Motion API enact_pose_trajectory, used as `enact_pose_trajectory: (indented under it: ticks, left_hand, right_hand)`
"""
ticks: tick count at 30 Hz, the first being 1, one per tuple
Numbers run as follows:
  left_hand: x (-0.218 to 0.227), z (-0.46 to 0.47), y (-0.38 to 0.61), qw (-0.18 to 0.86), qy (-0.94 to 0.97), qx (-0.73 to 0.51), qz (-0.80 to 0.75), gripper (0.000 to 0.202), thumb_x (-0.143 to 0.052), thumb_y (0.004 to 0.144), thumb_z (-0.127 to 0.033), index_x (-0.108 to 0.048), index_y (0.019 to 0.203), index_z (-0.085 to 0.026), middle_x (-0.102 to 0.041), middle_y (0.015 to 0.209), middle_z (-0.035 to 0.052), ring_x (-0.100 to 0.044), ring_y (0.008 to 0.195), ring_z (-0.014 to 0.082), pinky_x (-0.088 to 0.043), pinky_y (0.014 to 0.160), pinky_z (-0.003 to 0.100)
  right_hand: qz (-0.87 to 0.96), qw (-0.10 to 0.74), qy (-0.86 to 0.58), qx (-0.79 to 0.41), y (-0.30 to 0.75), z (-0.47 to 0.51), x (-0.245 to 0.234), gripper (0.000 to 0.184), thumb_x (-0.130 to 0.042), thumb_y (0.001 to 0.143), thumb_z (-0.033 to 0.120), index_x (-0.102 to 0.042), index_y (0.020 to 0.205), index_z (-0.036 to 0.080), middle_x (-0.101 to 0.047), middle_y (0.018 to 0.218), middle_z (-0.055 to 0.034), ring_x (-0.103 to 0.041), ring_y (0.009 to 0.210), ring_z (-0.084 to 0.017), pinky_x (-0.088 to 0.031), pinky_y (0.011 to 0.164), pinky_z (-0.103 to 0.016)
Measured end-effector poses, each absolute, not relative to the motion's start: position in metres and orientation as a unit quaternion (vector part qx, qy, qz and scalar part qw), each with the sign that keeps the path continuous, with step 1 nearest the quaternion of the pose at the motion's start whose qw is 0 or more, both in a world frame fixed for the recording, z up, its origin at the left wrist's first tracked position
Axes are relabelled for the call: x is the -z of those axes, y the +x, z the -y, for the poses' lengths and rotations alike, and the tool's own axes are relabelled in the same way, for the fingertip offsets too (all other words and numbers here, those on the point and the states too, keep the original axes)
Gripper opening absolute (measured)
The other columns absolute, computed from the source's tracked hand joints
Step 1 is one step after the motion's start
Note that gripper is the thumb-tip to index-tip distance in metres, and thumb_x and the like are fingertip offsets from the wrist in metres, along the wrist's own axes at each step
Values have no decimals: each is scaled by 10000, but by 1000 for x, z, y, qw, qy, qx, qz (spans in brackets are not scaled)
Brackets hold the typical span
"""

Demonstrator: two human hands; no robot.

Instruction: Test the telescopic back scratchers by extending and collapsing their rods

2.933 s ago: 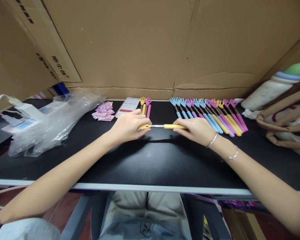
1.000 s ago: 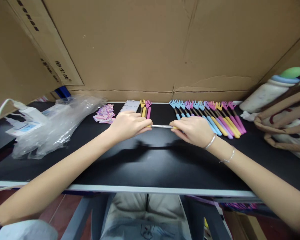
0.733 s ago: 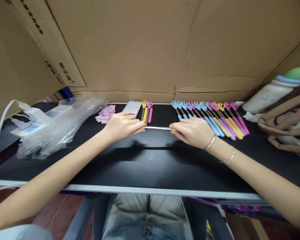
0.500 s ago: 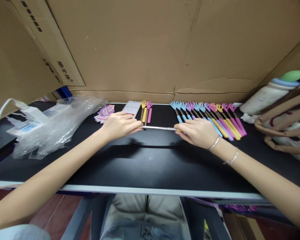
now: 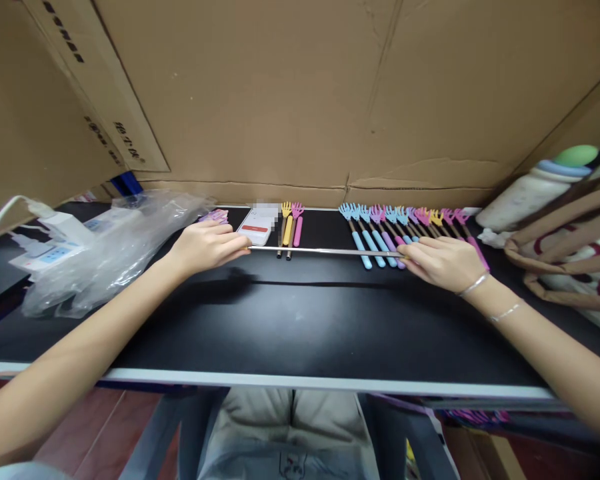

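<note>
Black tabletop (image 5: pixel 300 333) beneath; left hand (image 5: pixel 206 247) and right hand (image 5: pixel 445 262) pinch the now-longer metal rod (image 5: pixel 325 251).

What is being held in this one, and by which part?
The left hand and the right hand hold one thin silvery metal rod between them, by its opposite ends, which the grips mostly hide.

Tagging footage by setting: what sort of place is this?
Probably a small, makeshift workstation: a black table backed by cardboard panels, a neat row of similar claw-headed sticks laid side by side, and a power strip at the left.
</note>
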State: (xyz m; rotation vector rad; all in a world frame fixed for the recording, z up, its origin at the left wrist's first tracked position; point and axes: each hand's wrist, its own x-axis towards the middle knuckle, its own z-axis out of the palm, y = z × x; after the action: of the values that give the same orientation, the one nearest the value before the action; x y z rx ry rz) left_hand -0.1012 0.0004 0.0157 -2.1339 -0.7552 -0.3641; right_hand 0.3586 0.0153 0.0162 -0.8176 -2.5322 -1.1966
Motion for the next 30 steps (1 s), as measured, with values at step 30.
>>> enact_pose_trajectory:
  ticks: [30]
  left_hand:
    - [-20,18,-160,428,-806,131,389,336,-414,928,-395,-629,733,-226,-637,670,0,-533,649,136,-312,574,250]
  right_hand:
    - [802,89,-322,495,436,-4,-23,262,-431,913,297,-630,804,167,-584,658,-41,-476,639,-158,-320,571,-257]
